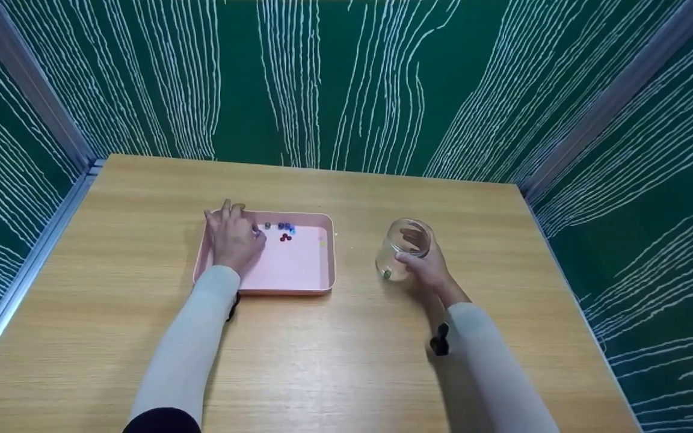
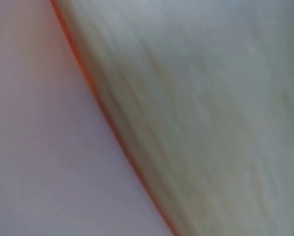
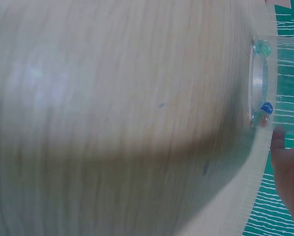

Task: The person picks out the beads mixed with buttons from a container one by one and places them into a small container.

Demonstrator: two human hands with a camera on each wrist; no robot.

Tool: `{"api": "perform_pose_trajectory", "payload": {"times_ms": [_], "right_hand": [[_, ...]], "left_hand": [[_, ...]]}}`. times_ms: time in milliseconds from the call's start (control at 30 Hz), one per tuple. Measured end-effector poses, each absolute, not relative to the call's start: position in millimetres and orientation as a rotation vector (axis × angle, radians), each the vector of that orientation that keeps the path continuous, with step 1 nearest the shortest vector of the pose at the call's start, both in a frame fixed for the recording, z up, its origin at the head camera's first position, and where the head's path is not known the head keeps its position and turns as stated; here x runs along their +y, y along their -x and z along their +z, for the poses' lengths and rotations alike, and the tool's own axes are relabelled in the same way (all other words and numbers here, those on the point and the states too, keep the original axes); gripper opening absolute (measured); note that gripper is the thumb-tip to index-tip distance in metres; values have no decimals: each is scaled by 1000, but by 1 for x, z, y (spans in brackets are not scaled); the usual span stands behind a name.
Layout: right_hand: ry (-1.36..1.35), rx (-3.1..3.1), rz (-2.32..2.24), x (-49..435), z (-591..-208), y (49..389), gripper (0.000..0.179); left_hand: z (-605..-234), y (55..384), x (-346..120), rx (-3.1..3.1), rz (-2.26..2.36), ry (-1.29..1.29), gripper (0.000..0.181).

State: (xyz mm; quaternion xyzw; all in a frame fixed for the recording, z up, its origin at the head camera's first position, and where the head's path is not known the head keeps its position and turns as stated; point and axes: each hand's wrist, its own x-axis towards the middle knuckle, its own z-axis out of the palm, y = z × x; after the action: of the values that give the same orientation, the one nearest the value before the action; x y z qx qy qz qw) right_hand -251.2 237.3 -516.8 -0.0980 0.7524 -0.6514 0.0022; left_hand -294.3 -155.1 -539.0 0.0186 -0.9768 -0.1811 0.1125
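Note:
In the head view my left hand (image 1: 235, 240) reaches into a shallow pink tray (image 1: 289, 270), over its left side. Its thumb and forefinger pinch a small purplish marble (image 1: 257, 233), partly hidden by the fingers. To the right of it lie dark and blue marbles (image 1: 284, 226) and a cluster of red marbles (image 1: 286, 237). My right hand (image 1: 431, 264) grips a clear glass jar (image 1: 385, 255) from the right, its mouth uncovered. At the jar's bottom, the right wrist view shows a green marble (image 3: 262, 48), a blue marble (image 3: 267, 108) and a reddish one (image 3: 261, 119).
Both tray and jar are on a light wooden table (image 1: 346, 361). A tiny yellow piece (image 1: 322, 244) lies near the tray's right wall. Green panels with white wavy lines (image 1: 322, 90) surround the table. In the left wrist view, only a blurred orange tray edge (image 2: 107, 115) is distinct.

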Motion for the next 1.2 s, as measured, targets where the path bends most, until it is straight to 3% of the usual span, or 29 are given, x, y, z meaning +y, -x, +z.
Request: {"api": "perform_pose_trajectory", "payload": {"times_ms": [1200], "right_hand": [[293, 2343, -2009, 239, -516, 252, 76]], "left_hand": [[-525, 288, -143, -2809, -686, -43, 13]]}}
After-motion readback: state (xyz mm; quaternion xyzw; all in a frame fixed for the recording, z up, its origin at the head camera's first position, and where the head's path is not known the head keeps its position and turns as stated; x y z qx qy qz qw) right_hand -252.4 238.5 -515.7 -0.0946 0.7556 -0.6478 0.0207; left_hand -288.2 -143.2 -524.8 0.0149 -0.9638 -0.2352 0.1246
